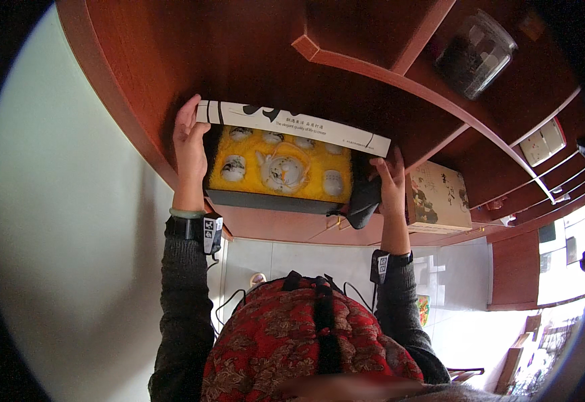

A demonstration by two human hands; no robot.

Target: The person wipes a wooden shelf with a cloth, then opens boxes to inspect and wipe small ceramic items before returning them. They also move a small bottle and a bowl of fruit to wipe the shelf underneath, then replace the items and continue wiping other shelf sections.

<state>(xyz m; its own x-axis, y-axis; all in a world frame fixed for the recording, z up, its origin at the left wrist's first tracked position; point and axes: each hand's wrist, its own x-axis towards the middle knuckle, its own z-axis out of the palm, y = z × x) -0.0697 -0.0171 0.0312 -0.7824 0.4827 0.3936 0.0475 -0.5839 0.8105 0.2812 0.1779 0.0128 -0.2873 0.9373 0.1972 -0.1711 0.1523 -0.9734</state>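
A porcelain tea set lies in a black box (277, 201) lined with yellow fabric, on a shelf before me. A teapot (283, 172) sits in the middle, with several cups (233, 168) around it. The white box lid (292, 126) with black brush marks is tilted up over the far row of cups. My left hand (190, 140) grips the lid's left end between thumb and fingers. My right hand (390, 173) holds its right end. A dark cloth (364, 201) hangs beside the box, under my right hand.
The reddish wooden cabinet (362, 65) has dividers and further shelves on the right. A decorated box (438, 198) stands right of my right hand. A glass jar (476, 55) sits on an upper shelf. A pale wall (81, 226) rises close on the left.
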